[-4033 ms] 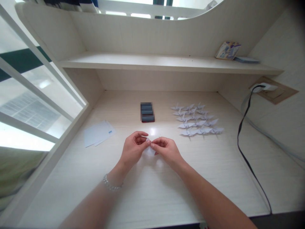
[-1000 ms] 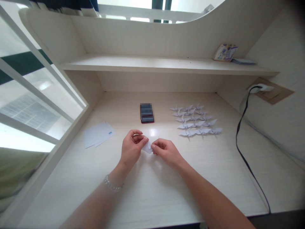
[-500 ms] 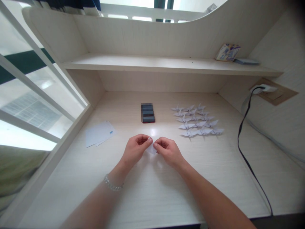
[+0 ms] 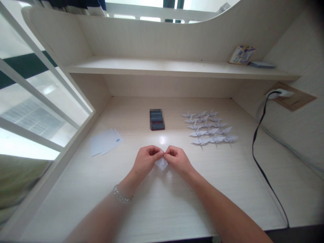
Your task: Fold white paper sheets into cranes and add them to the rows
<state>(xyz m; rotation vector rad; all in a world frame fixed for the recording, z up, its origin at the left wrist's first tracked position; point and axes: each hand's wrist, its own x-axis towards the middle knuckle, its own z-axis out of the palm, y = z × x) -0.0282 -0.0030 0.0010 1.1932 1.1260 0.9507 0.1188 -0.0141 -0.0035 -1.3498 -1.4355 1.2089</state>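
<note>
Between my two hands is a small folded piece of white paper [image 4: 162, 164], its lower part coming to a point toward me. My left hand [image 4: 148, 158] pinches its upper left part between thumb and fingers. From the other side, my right hand [image 4: 178, 159] pinches the upper right part, thumb tips almost touching. My fingers cover the top of the paper. Several white paper cranes [image 4: 209, 130] stand in rows to the right, beyond my right hand. Flat on the desk at left lie a few white paper sheets [image 4: 105, 142].
A dark, pixelated rectangular object [image 4: 157, 119] lies beyond my hands on the desk [image 4: 101, 209]. A black cable [image 4: 255, 148] runs from the wall socket [image 4: 291, 96] down the right side. Above, a shelf [image 4: 152, 65] holds a small patterned packet [image 4: 241, 55].
My hands have drawn closer together and slightly toward me. More of the folded paper shows below the fingers, with its point facing me.
</note>
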